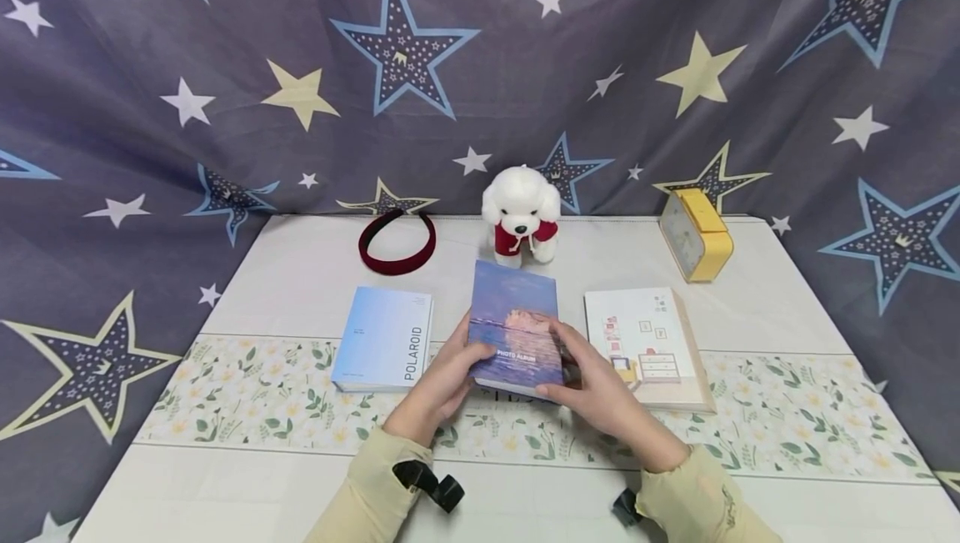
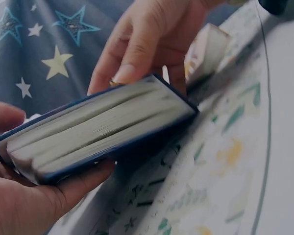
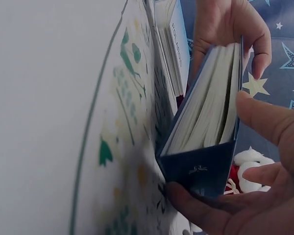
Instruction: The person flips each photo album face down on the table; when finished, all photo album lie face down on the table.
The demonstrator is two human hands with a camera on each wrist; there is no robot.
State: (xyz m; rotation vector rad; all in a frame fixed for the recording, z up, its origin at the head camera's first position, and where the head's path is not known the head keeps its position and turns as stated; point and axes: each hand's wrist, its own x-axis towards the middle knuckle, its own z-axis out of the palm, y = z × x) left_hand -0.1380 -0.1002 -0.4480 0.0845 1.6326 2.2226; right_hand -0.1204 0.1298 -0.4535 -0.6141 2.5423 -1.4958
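A blue-purple photo album [image 1: 517, 297] with a pink rock and sea on its cover is raised off the table in both hands. My left hand [image 1: 442, 380] grips its left side, thumb on the front cover and fingers beneath. At the right edge, my right hand [image 1: 603, 384] holds the album with thumb and fingers spread around its spine side. The left wrist view shows the thick page block [image 2: 103, 125] between dark blue covers. In the right wrist view the spine [image 3: 198, 169], with a small white mark, sits between the right hand's digits.
To the left lies a blue-and-white POLAROID album [image 1: 382, 339]; to the right, a white illustrated album [image 1: 648, 347]. Behind are a dark red headband [image 1: 397, 263], a white plush dog [image 1: 521, 201] in red and a yellow clock [image 1: 697, 234]. A star-patterned curtain [image 1: 480, 134] borders the table [image 1: 225, 476].
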